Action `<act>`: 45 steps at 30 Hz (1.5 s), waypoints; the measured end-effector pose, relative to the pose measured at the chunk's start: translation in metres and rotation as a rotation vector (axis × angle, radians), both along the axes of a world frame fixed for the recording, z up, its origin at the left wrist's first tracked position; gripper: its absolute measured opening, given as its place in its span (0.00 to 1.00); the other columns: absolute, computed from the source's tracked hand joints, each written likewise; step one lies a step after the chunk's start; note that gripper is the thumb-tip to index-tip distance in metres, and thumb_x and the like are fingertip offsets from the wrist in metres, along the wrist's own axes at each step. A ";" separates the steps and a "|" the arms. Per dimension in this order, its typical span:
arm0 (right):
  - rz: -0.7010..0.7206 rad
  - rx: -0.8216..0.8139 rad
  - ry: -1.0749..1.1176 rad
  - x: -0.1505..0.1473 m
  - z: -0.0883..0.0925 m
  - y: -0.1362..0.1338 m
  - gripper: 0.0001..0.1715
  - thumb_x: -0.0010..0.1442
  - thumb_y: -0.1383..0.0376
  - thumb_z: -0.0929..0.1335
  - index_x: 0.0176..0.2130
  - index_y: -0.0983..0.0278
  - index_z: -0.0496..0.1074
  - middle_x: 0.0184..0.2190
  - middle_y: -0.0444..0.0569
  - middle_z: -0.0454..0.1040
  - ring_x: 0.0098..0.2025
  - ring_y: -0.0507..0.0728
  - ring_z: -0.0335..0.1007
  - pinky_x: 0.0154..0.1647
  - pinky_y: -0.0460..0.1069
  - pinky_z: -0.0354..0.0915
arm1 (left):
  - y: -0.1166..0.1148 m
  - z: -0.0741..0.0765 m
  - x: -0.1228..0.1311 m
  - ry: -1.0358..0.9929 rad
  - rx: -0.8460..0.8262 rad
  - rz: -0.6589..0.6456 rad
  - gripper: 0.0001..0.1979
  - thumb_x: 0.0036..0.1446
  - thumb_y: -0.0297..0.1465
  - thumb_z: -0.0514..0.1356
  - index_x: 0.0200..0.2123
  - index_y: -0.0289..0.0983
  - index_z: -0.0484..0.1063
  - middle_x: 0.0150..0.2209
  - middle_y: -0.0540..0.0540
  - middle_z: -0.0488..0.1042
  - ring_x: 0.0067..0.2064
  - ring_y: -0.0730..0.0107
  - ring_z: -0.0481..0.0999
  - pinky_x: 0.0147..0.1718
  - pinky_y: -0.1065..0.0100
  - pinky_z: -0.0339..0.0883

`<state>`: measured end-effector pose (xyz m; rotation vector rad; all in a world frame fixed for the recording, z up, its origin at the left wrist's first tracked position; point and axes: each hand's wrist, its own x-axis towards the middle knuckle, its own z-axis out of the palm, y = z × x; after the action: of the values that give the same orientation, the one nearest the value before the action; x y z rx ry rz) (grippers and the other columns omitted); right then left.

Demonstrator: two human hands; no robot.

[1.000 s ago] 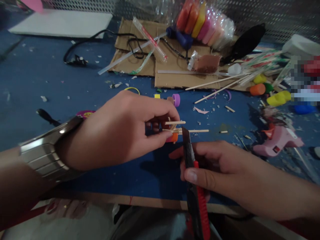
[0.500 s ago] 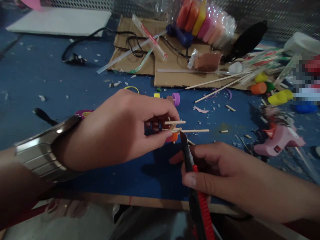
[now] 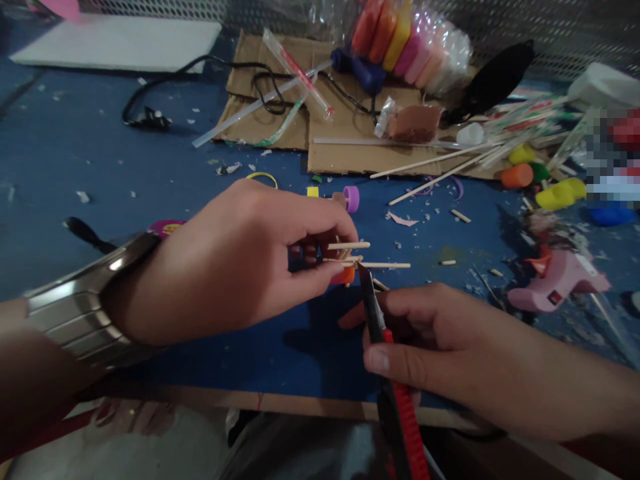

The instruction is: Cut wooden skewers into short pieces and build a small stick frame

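Note:
My left hand [image 3: 260,257], with a metal watch [image 3: 95,300] on the wrist, pinches several thin wooden sticks [image 3: 385,265] between thumb and fingers. The sticks point right, and one reaches farther than the others. Just below them an orange piece [image 3: 345,275] shows partly behind the thumb. My right hand [image 3: 440,353] is closed around a red and black utility knife [image 3: 405,413]. Its dark blade tip meets the sticks close to my left thumb. Behind my left fingers lie a purple wheel-like piece [image 3: 351,199] and a small yellow block [image 3: 313,192].
Cardboard [image 3: 370,159] lies at the back under a cable, plastic tubes and clay packs [image 3: 400,40]. A pink glue gun [image 3: 555,280] rests at the right beside loose sticks [image 3: 440,177] and coloured clay pieces [image 3: 560,193]. A white board [image 3: 120,43] lies back left. The table's edge [image 3: 240,399] is near me.
The longest stick now extends less far to the right and sits slightly lower. The knife tip has shifted slightly left and down. Both hands keep nearly the same place.

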<state>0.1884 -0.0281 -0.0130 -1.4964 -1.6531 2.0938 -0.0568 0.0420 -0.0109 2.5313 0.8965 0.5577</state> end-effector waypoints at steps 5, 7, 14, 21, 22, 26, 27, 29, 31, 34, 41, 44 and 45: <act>-0.014 -0.025 0.021 -0.001 -0.001 0.001 0.19 0.66 0.47 0.75 0.46 0.58 0.83 0.33 0.45 0.80 0.37 0.59 0.76 0.38 0.51 0.71 | -0.001 -0.001 0.000 0.006 0.001 0.003 0.07 0.70 0.37 0.63 0.43 0.45 0.81 0.40 0.56 0.87 0.38 0.69 0.85 0.33 0.67 0.69; -0.025 -0.028 0.025 0.000 -0.002 0.001 0.19 0.65 0.48 0.76 0.47 0.58 0.83 0.33 0.45 0.80 0.38 0.59 0.76 0.38 0.51 0.72 | -0.001 -0.001 0.000 0.011 0.001 0.003 0.06 0.70 0.37 0.63 0.43 0.46 0.81 0.40 0.56 0.87 0.38 0.69 0.85 0.33 0.67 0.68; -0.025 -0.024 0.048 0.001 -0.003 0.000 0.18 0.65 0.48 0.76 0.47 0.57 0.84 0.31 0.44 0.80 0.37 0.59 0.76 0.38 0.51 0.73 | -0.001 -0.001 0.000 0.013 0.014 0.005 0.06 0.70 0.37 0.63 0.43 0.46 0.81 0.40 0.56 0.87 0.38 0.70 0.85 0.33 0.66 0.68; -0.025 -0.015 0.033 -0.001 -0.001 0.001 0.20 0.65 0.47 0.76 0.47 0.58 0.84 0.30 0.44 0.80 0.37 0.59 0.76 0.39 0.51 0.73 | -0.002 0.000 -0.001 0.018 0.008 0.006 0.06 0.70 0.37 0.63 0.43 0.47 0.80 0.40 0.57 0.87 0.38 0.70 0.85 0.32 0.66 0.69; -0.028 -0.017 0.036 -0.001 -0.001 0.002 0.20 0.66 0.47 0.76 0.47 0.58 0.84 0.30 0.44 0.79 0.37 0.59 0.76 0.39 0.51 0.72 | -0.002 0.000 -0.001 0.017 0.007 0.003 0.06 0.70 0.37 0.62 0.42 0.47 0.80 0.40 0.57 0.87 0.38 0.70 0.85 0.32 0.66 0.69; -0.031 -0.036 0.036 -0.002 0.000 0.002 0.19 0.67 0.47 0.75 0.47 0.58 0.84 0.31 0.44 0.79 0.36 0.58 0.75 0.36 0.50 0.71 | -0.002 0.000 0.000 0.023 0.003 0.011 0.06 0.69 0.38 0.63 0.42 0.47 0.81 0.40 0.56 0.87 0.37 0.70 0.85 0.32 0.65 0.69; -0.030 -0.038 0.029 -0.002 0.000 0.002 0.19 0.66 0.48 0.76 0.46 0.59 0.84 0.31 0.44 0.79 0.35 0.57 0.75 0.36 0.49 0.71 | -0.002 0.000 0.000 0.021 0.004 0.012 0.06 0.69 0.38 0.63 0.42 0.47 0.81 0.39 0.56 0.87 0.37 0.70 0.85 0.32 0.65 0.69; -0.024 -0.037 0.015 -0.002 0.001 0.002 0.19 0.65 0.48 0.76 0.44 0.59 0.84 0.33 0.45 0.80 0.36 0.57 0.74 0.35 0.49 0.70 | -0.002 0.000 0.000 0.012 0.007 0.011 0.06 0.69 0.38 0.63 0.42 0.46 0.81 0.39 0.55 0.87 0.37 0.69 0.85 0.32 0.65 0.69; -0.018 -0.038 0.010 -0.001 0.001 0.002 0.19 0.66 0.48 0.76 0.44 0.59 0.84 0.34 0.45 0.81 0.36 0.57 0.75 0.36 0.49 0.70 | -0.001 0.000 0.000 0.010 -0.001 0.005 0.06 0.69 0.37 0.63 0.42 0.46 0.81 0.39 0.55 0.87 0.37 0.69 0.85 0.32 0.65 0.69; -0.017 -0.044 0.016 -0.001 0.000 0.003 0.20 0.66 0.47 0.75 0.46 0.59 0.83 0.36 0.46 0.81 0.38 0.58 0.75 0.37 0.50 0.71 | -0.001 0.001 0.000 0.020 -0.020 0.005 0.06 0.69 0.36 0.63 0.42 0.46 0.81 0.39 0.56 0.86 0.37 0.70 0.85 0.33 0.66 0.69; -0.003 -0.081 0.013 -0.002 0.001 0.003 0.23 0.67 0.44 0.74 0.46 0.59 0.82 0.42 0.47 0.83 0.42 0.60 0.76 0.43 0.51 0.72 | -0.001 0.000 0.000 0.006 -0.016 -0.006 0.06 0.69 0.36 0.63 0.41 0.45 0.81 0.39 0.55 0.86 0.36 0.70 0.84 0.32 0.66 0.69; -0.004 -0.086 0.024 -0.001 0.002 0.002 0.22 0.67 0.44 0.74 0.46 0.59 0.82 0.42 0.47 0.83 0.43 0.60 0.76 0.44 0.52 0.72 | -0.001 0.001 0.000 0.008 -0.011 0.000 0.06 0.69 0.36 0.63 0.41 0.46 0.81 0.38 0.54 0.86 0.36 0.69 0.84 0.32 0.66 0.69; -0.004 -0.090 0.024 -0.001 0.002 0.002 0.22 0.67 0.44 0.74 0.45 0.59 0.82 0.42 0.47 0.83 0.43 0.60 0.76 0.44 0.52 0.72 | -0.001 0.001 0.000 0.008 -0.013 -0.001 0.06 0.69 0.36 0.63 0.41 0.46 0.81 0.39 0.54 0.86 0.36 0.69 0.84 0.32 0.66 0.69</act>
<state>0.1878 -0.0264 -0.0110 -1.4924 -1.5658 2.2027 -0.0568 0.0409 -0.0101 2.5240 0.8990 0.5400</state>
